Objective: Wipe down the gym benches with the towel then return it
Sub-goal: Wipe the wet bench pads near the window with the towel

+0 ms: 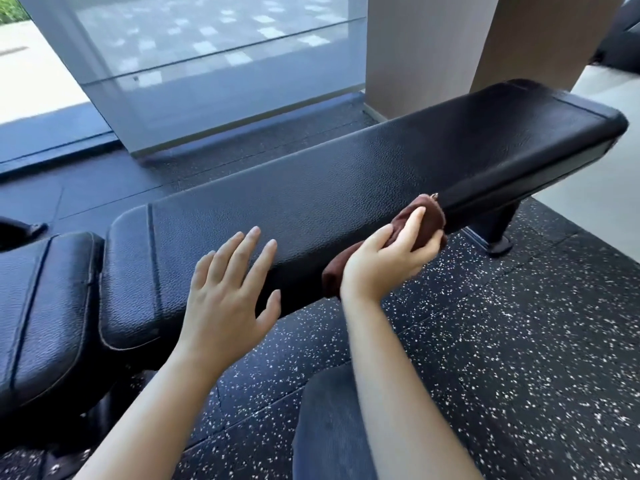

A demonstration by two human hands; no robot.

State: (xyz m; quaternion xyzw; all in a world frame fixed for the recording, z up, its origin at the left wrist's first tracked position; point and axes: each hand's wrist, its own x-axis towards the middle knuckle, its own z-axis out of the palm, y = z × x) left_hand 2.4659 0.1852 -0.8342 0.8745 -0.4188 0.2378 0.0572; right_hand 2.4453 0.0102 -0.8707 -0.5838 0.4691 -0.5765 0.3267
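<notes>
Left hand [228, 289]: open, fingers spread, palm flat on top of black padded desk [346, 174], forearm reaching in from lower left. Right hand [384, 258]: closed around bunched brown towel [429, 216], pressing it against desk's near side edge; wrist bent, fingers wrapped over cloth. Speckled rubber floor [502, 341] below.
</notes>
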